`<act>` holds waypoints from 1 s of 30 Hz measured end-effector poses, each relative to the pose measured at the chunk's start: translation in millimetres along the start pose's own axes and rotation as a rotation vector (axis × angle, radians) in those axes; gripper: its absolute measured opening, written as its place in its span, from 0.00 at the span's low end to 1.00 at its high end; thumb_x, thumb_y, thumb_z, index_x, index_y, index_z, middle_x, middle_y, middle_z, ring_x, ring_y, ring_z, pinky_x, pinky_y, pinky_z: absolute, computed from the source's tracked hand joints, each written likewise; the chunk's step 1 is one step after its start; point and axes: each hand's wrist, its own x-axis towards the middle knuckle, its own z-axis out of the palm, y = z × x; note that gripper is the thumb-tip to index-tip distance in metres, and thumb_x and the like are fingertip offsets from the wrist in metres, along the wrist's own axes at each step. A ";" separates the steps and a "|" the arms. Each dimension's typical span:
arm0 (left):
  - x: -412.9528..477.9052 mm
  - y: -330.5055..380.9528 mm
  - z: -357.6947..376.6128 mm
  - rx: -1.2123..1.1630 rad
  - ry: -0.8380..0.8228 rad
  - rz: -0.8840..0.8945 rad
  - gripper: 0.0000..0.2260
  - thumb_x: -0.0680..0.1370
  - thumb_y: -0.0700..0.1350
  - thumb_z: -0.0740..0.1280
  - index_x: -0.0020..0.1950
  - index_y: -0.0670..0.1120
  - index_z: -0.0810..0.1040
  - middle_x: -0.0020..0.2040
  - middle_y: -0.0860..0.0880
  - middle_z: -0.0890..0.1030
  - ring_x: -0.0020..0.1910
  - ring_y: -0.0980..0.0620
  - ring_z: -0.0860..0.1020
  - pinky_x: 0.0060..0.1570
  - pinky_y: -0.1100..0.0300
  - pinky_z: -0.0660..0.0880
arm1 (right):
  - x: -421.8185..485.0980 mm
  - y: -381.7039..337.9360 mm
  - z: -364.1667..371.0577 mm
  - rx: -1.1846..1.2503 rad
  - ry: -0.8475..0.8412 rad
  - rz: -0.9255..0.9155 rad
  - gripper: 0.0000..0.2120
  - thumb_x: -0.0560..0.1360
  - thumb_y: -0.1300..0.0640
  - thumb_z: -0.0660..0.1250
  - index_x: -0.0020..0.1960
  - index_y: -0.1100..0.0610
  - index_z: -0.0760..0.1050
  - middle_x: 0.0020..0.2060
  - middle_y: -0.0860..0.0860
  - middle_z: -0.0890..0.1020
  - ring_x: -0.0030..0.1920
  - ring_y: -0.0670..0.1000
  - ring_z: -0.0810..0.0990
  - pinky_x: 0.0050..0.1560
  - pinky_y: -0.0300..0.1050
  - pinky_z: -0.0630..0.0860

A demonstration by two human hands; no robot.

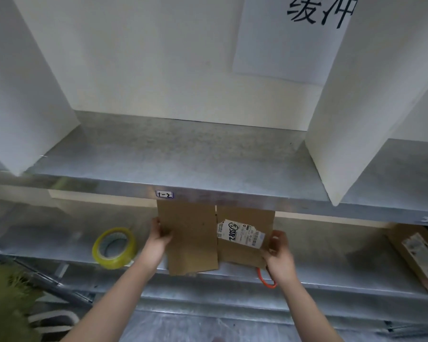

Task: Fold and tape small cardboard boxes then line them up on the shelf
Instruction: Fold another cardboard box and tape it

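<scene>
A flattened brown cardboard box [193,238] lies on the lower metal shelf [319,245], its far end hidden under the upper shelf [183,154]. A torn white shipping label [241,233] sticks to its right panel. My left hand [160,234] grips the box's left edge. My right hand [278,251] grips the right edge beside the label. A roll of yellowish clear tape [114,248] stands on the lower shelf left of my left hand.
White dividers [22,82] [351,119] bound the upper shelf bay, with a paper sign [294,38] on the back wall. Another labelled cardboard box [418,255] lies at the far right. An orange loop [266,280] sticks out beneath the box. Green fabric [5,299] sits at the lower left.
</scene>
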 end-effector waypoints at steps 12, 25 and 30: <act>-19.8 1.5 -4.6 0.032 -0.201 -0.093 0.26 0.76 0.55 0.68 0.70 0.59 0.61 0.66 0.60 0.73 0.64 0.61 0.73 0.66 0.56 0.69 | -5.2 -3.8 -1.6 0.111 -0.141 -0.058 0.26 0.69 0.67 0.75 0.62 0.53 0.69 0.58 0.49 0.80 0.61 0.49 0.77 0.65 0.51 0.73; -14.3 8.0 8.4 0.047 -0.111 -0.056 0.24 0.78 0.62 0.57 0.70 0.52 0.70 0.64 0.51 0.79 0.64 0.53 0.76 0.70 0.48 0.66 | -9.7 -2.5 10.6 -0.011 -0.104 -0.148 0.09 0.78 0.60 0.66 0.55 0.48 0.75 0.51 0.43 0.83 0.53 0.43 0.81 0.53 0.33 0.75; 0.4 19.3 -7.7 0.187 0.013 0.039 0.20 0.82 0.53 0.58 0.71 0.44 0.71 0.65 0.45 0.77 0.66 0.47 0.74 0.71 0.46 0.64 | 1.7 -2.0 -7.7 -0.005 -0.040 -0.089 0.12 0.77 0.62 0.68 0.53 0.46 0.74 0.44 0.39 0.84 0.48 0.43 0.83 0.40 0.28 0.74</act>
